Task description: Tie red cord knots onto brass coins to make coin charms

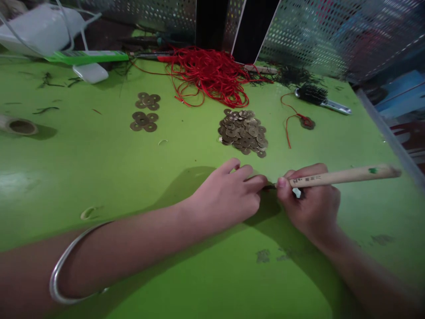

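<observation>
My right hand [312, 204] grips a wooden-handled tool [345, 176] like a pen. Its pale handle slants up to the right, with dark writing and a green spot on it. The tool's narrow dark tip points left and meets the fingers of my left hand [232, 190]. Those left fingers are curled down close to the green tabletop, and what they hold is hidden beneath them. Just beyond my hands lies a heap of round coins with holes [244, 130]. Farther right, a small coin cluster tied with red cord [307, 122] rests on the table.
Two groups of coins [144, 122] lie at the left of the heap. Behind them is a tangled pile of red cord [212, 73]. A hairbrush [318, 97] lies at the back right, a cardboard tube [20, 126] at the left edge. A perforated metal panel [312, 40] stands behind.
</observation>
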`<action>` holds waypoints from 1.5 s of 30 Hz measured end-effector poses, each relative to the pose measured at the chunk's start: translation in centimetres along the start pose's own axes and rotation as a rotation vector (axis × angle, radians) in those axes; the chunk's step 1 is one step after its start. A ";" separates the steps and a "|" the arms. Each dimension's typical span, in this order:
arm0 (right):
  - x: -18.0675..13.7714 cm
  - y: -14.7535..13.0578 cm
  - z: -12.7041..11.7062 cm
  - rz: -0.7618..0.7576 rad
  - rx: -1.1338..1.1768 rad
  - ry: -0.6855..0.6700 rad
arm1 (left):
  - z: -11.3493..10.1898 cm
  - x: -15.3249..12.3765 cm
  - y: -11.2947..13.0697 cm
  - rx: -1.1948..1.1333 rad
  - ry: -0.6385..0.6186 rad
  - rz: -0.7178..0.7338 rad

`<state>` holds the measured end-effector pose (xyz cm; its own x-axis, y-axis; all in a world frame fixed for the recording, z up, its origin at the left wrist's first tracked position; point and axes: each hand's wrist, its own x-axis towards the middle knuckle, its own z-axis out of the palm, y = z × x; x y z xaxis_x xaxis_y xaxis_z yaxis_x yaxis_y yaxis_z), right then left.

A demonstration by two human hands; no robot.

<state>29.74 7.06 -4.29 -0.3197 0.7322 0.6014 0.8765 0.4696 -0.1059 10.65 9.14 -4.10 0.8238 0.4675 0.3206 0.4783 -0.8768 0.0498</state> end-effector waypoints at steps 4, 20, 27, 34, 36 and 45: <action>0.0 -0.1 0.1 0.018 -0.021 -0.003 | 0.1 -0.1 0.0 0.004 0.022 0.006; -0.2 -0.4 -0.1 0.019 -0.010 -0.018 | -0.1 -0.1 -0.1 -0.040 0.005 0.013; 0.0 -0.3 0.0 0.021 -0.021 -0.011 | -0.1 0.0 0.0 -0.038 -0.032 0.001; 0.2 0.0 0.2 0.010 0.006 -0.029 | -0.2 0.2 0.0 -0.025 -0.074 -0.004; 0.1 0.2 0.3 0.010 0.039 -0.015 | -0.2 0.1 0.0 -0.027 -0.076 -0.003; -0.7 3.3 0.7 0.170 0.471 -0.004 | 0.2 -0.3 -1.1 -0.261 -0.066 -0.181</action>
<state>32.57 8.49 -5.62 -0.1884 0.8191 0.5418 0.6589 0.5145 -0.5488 9.99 9.97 -4.44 0.7547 0.6172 0.2224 0.5316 -0.7739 0.3441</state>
